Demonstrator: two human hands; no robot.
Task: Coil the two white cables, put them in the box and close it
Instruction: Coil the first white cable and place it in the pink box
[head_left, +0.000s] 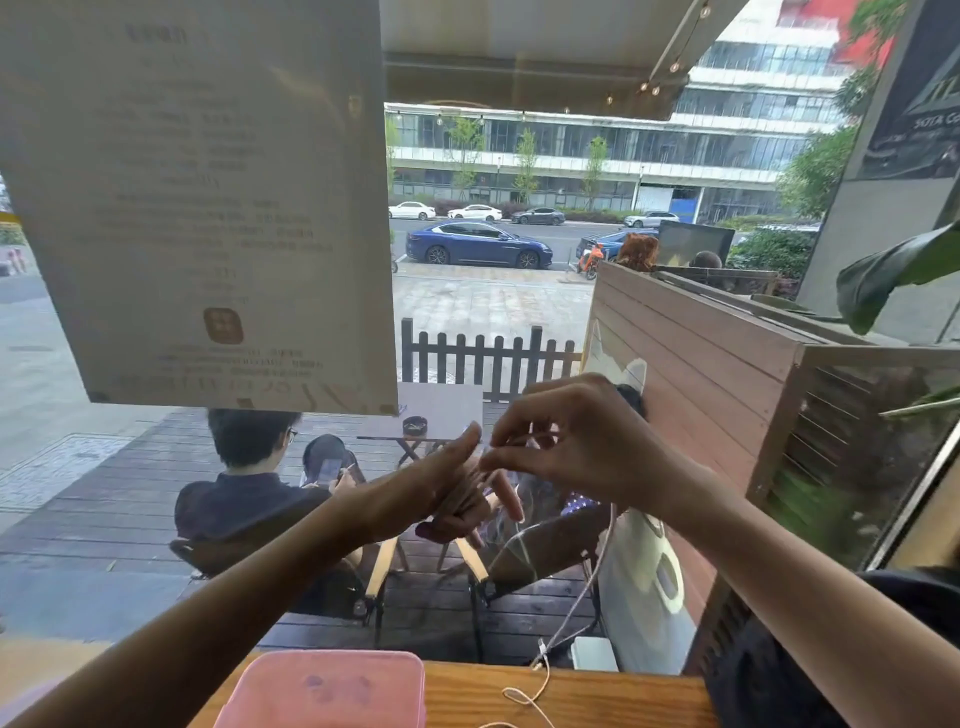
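Both of my hands are raised in front of a window. My left hand (441, 493) is held flat with the thumb up, and turns of a white cable seem to be wrapped around its fingers. My right hand (566, 441) pinches the same white cable (597, 582) just beside the left fingers. From there the cable hangs down to the wooden table (597, 696), where its connector end lies in loose curves. A pink translucent box (327, 691) stands on the table at the bottom, its lid on. A second cable cannot be told apart.
Directly behind my hands is the window glass, with a paper notice (208, 208) stuck on it at upper left. Outside, people sit on chairs on a deck. Plant leaves (893, 270) reach in at the right.
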